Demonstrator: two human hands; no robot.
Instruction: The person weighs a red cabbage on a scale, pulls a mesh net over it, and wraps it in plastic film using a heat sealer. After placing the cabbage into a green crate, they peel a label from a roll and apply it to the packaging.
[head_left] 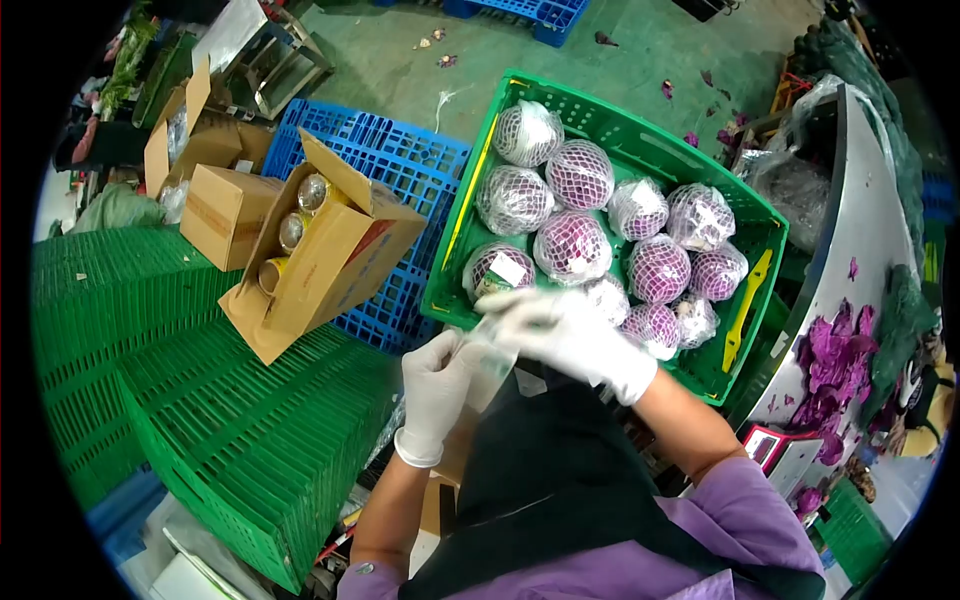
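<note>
My left hand (436, 385), in a white glove, is closed on a pale sheet (486, 362) below the front edge of the green crate (640, 112). My right hand (560, 335), also gloved, is blurred by motion over the sheet and the crate's near rim; its fingertips are too smeared to read. Several purple cabbages (580, 174) in white foam nets and clear film lie in the crate. One near the front left (482, 272) carries a white label (507, 268), just beyond my right fingers. A yellow strip (747, 310) lies along the crate's right side.
On the left are stacked green crates (250, 430). An open cardboard box (345, 262) with film-wrapped rolls rests on a blue pallet (410, 160). To the right, purple leaves (838, 360) lie on a metal surface (835, 240), near a device with a red-edged display (763, 447).
</note>
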